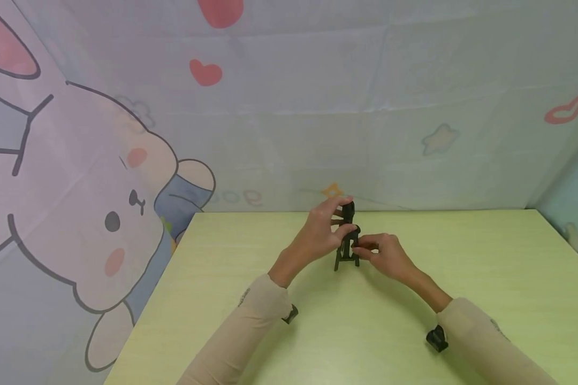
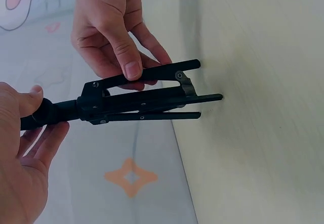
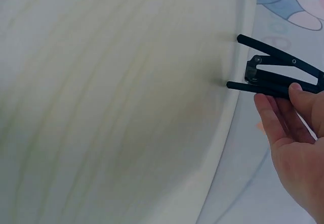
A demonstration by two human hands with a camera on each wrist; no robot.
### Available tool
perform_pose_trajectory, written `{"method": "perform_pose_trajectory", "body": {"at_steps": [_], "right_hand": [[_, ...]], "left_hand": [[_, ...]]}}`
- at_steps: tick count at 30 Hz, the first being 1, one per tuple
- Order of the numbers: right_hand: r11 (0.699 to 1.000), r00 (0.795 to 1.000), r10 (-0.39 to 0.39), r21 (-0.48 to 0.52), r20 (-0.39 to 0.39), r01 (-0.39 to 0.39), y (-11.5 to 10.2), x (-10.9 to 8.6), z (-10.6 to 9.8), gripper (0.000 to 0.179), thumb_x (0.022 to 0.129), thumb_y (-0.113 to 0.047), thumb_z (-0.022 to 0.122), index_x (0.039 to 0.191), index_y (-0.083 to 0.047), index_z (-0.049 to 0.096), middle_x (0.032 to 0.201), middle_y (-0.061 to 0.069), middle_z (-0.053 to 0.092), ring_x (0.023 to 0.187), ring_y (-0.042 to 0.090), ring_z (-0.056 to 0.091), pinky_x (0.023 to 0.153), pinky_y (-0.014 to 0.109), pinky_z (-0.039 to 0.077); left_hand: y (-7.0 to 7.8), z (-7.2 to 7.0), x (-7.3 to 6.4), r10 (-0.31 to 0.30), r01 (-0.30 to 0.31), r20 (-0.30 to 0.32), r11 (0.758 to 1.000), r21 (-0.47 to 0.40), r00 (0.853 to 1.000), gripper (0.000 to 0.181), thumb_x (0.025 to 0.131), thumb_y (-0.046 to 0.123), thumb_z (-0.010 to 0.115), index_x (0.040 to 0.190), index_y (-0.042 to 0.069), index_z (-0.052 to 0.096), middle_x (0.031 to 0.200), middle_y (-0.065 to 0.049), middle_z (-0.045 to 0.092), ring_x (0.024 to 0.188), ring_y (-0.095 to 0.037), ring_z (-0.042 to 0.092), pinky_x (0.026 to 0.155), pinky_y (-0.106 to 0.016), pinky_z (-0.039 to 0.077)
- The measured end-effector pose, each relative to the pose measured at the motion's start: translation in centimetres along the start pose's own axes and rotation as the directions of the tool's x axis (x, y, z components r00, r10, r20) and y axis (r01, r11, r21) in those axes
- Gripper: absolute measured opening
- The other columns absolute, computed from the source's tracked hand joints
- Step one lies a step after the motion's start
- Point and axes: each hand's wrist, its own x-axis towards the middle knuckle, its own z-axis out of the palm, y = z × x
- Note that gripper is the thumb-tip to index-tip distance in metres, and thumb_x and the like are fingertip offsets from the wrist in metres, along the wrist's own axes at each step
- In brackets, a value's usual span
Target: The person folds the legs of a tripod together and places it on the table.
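A small black tripod [image 1: 345,251] stands upright near the far edge of the table, its legs only slightly spread. My left hand [image 1: 321,227] grips its upper part, thumb on the near side and fingers behind. Lower down, my right hand [image 1: 387,256] pinches one leg between thumb and fingers. In the left wrist view the tripod [image 2: 142,100] shows hinged braces between its legs, and the right hand [image 2: 109,27] holds the nearest leg. The right wrist view has the right thumb and fingers [image 3: 296,95] on a leg of the tripod [image 3: 273,80].
The pale green table [image 1: 318,331] spreads around both forearms. Behind it hangs a cloth backdrop [image 1: 289,133] printed with hearts, stars and a large bunny. A black strap device [image 1: 436,338] sits under the right wrist, and another [image 1: 290,314] under the left.
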Motion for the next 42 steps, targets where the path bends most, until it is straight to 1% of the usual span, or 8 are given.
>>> {"method": "perform_pose_trajectory", "body": {"at_steps": [5,12,17,21,29,34,39,42], "right_hand": [[1.000,0.998,0.010,0.006,0.063,-0.010,0.7,-0.2,0.1,0.012,0.094,0.001,0.075,0.104,-0.003,0.079,0.099,0.006,0.078,0.093,0.026,0.076,0.083,0.044,0.061],[1.000,0.993,0.000,-0.020,0.118,0.003,1.6,-0.2,0.4,0.012,0.089,0.006,0.077,0.096,-0.005,0.078,0.091,0.008,0.078,0.087,0.024,0.076,0.080,0.044,0.062],[0.997,0.990,0.018,-0.074,0.141,-0.008,1.8,-0.1,0.5,0.012,0.089,0.003,0.079,0.097,-0.005,0.078,0.091,0.006,0.078,0.086,0.023,0.076,0.080,0.046,0.061],[0.995,0.989,0.034,-0.099,0.143,-0.020,1.8,-0.1,0.6,0.011,0.088,0.002,0.080,0.098,-0.004,0.078,0.090,0.007,0.078,0.086,0.022,0.076,0.080,0.046,0.061],[0.991,0.991,0.021,-0.133,0.133,-0.004,1.5,-0.1,0.6,0.013,0.088,0.005,0.078,0.099,-0.002,0.075,0.082,0.001,0.076,0.076,0.014,0.073,0.070,0.033,0.059],[0.992,0.992,0.011,-0.125,0.128,0.005,1.7,-0.2,0.8,0.013,0.088,0.006,0.077,0.097,-0.002,0.073,0.080,0.001,0.075,0.074,0.015,0.073,0.068,0.033,0.060],[0.993,0.992,0.009,-0.118,0.126,0.006,1.7,-0.2,0.9,0.012,0.088,0.007,0.077,0.095,-0.002,0.073,0.081,0.003,0.075,0.075,0.015,0.073,0.069,0.033,0.060],[0.994,0.992,0.002,-0.107,0.125,0.012,1.7,-0.1,0.9,0.013,0.088,0.007,0.076,0.097,-0.002,0.073,0.082,0.004,0.076,0.075,0.016,0.073,0.069,0.034,0.061]], "left_hand": [[0.0,0.3,-0.1,-0.001,0.001,-0.008,1.000,-0.013,1.000,0.056,0.097,-0.001,0.072,0.147,0.000,0.048,0.141,-0.017,0.057,0.110,-0.028,0.068,0.091,-0.021,0.056],[0.0,0.7,0.0,-0.013,0.014,-0.014,0.999,0.030,1.000,0.053,0.098,-0.002,0.067,0.147,-0.001,0.046,0.142,-0.018,0.057,0.105,-0.029,0.070,0.089,-0.019,0.055],[0.1,1.2,0.2,-0.024,0.025,-0.026,0.998,0.049,0.999,0.051,0.100,0.001,0.065,0.147,-0.001,0.047,0.137,-0.018,0.060,0.102,-0.027,0.071,0.086,-0.019,0.056],[0.2,1.3,0.3,-0.009,0.012,-0.039,0.997,0.073,0.999,0.048,0.100,0.002,0.065,0.146,0.000,0.049,0.134,-0.017,0.062,0.101,-0.026,0.072,0.085,-0.019,0.056],[0.4,1.4,0.4,0.017,-0.010,-0.061,0.994,0.112,0.998,0.047,0.101,0.003,0.064,0.146,0.000,0.049,0.124,-0.017,0.066,0.102,-0.024,0.071,0.082,-0.018,0.056],[0.4,1.5,0.3,0.007,0.003,-0.063,0.985,0.171,0.998,0.049,0.102,0.005,0.064,0.147,0.001,0.047,0.130,-0.017,0.065,0.103,-0.025,0.072,0.078,-0.021,0.058],[0.5,1.7,0.3,0.008,0.009,-0.068,0.971,0.239,0.998,0.052,0.101,0.006,0.067,0.149,0.001,0.047,0.138,-0.017,0.062,0.095,-0.022,0.068,0.071,-0.022,0.054],[0.5,1.8,0.2,0.015,0.007,-0.076,0.961,0.276,0.997,0.053,0.100,0.006,0.068,0.148,0.000,0.046,0.139,-0.018,0.061,0.095,-0.024,0.067,0.072,-0.026,0.054]]}}
